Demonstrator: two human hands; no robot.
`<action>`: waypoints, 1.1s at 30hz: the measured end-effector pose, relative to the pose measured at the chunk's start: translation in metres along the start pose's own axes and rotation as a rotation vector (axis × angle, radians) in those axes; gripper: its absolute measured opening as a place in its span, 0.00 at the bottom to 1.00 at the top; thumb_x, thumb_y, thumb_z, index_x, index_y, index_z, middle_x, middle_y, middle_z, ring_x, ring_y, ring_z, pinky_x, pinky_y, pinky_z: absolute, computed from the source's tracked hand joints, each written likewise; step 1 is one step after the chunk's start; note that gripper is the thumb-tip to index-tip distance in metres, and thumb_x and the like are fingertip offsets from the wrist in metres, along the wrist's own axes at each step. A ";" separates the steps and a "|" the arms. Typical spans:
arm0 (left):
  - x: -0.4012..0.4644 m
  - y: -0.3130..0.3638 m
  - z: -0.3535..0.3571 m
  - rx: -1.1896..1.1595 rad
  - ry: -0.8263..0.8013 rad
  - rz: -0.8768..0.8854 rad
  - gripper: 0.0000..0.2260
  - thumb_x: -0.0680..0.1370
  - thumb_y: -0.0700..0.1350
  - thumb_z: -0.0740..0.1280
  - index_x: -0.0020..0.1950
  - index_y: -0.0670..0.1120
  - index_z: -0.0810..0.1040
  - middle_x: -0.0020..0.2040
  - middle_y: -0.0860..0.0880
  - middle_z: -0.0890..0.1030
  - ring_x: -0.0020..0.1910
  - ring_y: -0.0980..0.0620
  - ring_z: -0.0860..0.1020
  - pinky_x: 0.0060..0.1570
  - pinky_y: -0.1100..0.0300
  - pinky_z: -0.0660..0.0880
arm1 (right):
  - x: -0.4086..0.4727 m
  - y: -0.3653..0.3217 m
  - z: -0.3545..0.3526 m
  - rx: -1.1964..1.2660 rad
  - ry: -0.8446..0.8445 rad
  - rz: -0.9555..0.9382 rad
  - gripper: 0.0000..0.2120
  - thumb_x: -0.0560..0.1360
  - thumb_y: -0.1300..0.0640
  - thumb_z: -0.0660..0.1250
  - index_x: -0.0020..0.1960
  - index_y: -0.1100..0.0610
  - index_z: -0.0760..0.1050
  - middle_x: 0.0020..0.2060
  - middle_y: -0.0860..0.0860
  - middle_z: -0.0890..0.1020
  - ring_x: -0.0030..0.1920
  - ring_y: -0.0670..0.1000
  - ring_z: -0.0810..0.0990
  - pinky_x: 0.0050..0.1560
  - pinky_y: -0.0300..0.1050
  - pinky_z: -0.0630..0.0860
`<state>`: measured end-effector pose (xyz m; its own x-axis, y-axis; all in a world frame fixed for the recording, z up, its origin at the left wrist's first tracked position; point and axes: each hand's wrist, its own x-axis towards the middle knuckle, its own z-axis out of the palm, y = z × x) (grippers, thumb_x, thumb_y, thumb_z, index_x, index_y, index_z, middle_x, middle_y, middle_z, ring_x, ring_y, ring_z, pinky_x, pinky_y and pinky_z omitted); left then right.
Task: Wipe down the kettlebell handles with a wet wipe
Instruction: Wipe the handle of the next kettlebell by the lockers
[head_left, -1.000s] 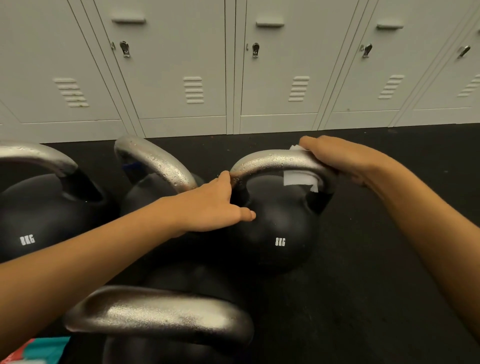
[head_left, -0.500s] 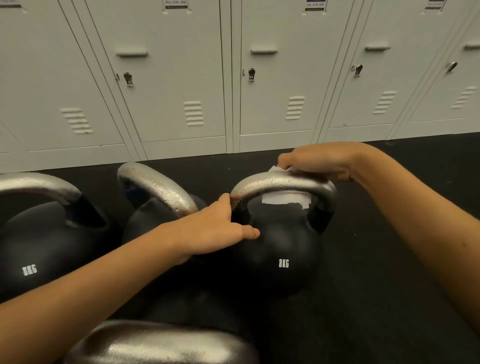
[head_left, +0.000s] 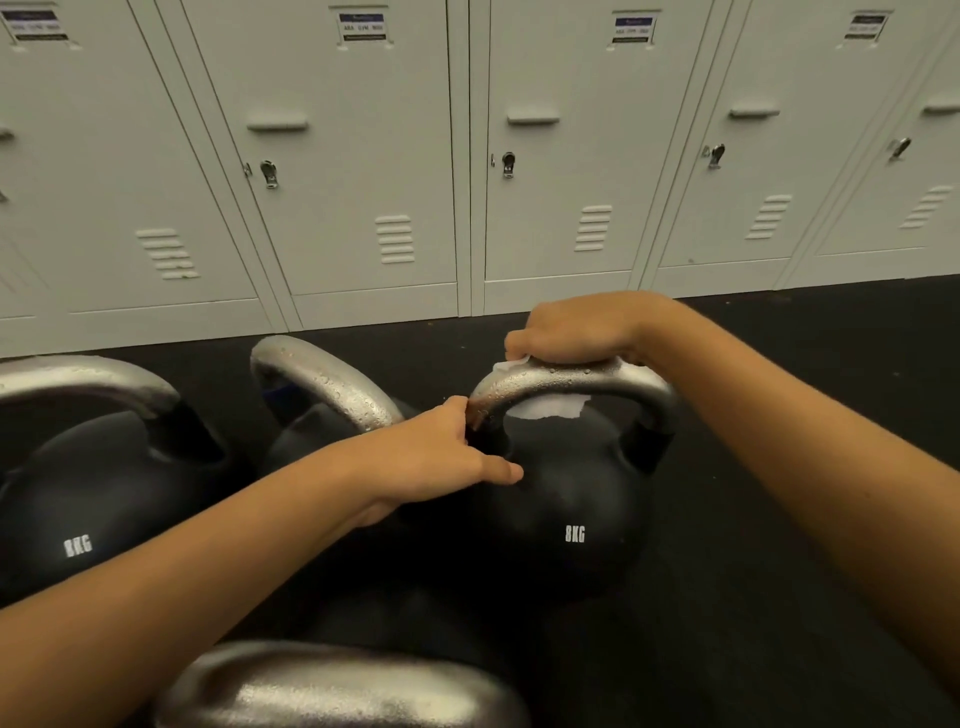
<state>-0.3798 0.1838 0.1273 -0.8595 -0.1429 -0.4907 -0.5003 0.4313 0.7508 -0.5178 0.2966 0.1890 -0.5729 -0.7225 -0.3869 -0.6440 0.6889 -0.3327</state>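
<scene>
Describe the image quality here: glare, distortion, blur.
Head view: wide-angle distortion bows the lockers outward; glare glints off droplets on the handle under the right hand; the nearest kettlebell handle at the bottom edge is soft and blurred; locker labels are too blurred to read.

bare floor (head_left: 779, 519) right of kettlebell (head_left: 571, 499), more kettlebells (head_left: 104, 493) crowding its left

Black floor (head_left: 779, 597) carries four kettlebells (head_left: 571, 519), clustered close; grey lockers (head_left: 363, 156) along far edge.
</scene>
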 end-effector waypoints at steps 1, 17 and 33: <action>-0.001 0.002 -0.001 -0.010 0.006 -0.006 0.41 0.62 0.55 0.78 0.70 0.48 0.64 0.63 0.51 0.75 0.63 0.51 0.74 0.66 0.50 0.71 | -0.003 0.004 -0.002 0.013 -0.007 0.000 0.17 0.80 0.49 0.56 0.36 0.55 0.71 0.32 0.52 0.73 0.33 0.51 0.68 0.41 0.47 0.66; -0.002 0.045 -0.017 -0.189 0.258 0.202 0.13 0.78 0.37 0.64 0.61 0.47 0.77 0.58 0.49 0.78 0.61 0.54 0.74 0.64 0.60 0.70 | -0.051 0.045 0.014 0.261 0.149 -0.209 0.15 0.81 0.48 0.62 0.67 0.41 0.76 0.59 0.34 0.80 0.58 0.34 0.76 0.60 0.34 0.70; 0.016 0.089 0.021 0.498 0.363 0.664 0.13 0.82 0.45 0.57 0.63 0.44 0.74 0.59 0.47 0.74 0.58 0.49 0.74 0.55 0.60 0.69 | -0.065 0.079 0.057 0.755 0.554 -0.086 0.10 0.82 0.47 0.59 0.63 0.42 0.67 0.48 0.37 0.83 0.45 0.31 0.79 0.46 0.29 0.72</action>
<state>-0.4358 0.2390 0.1772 -0.9774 0.0372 0.2082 0.1410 0.8484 0.5102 -0.5023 0.4011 0.1389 -0.8233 -0.5640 0.0648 -0.3074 0.3469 -0.8861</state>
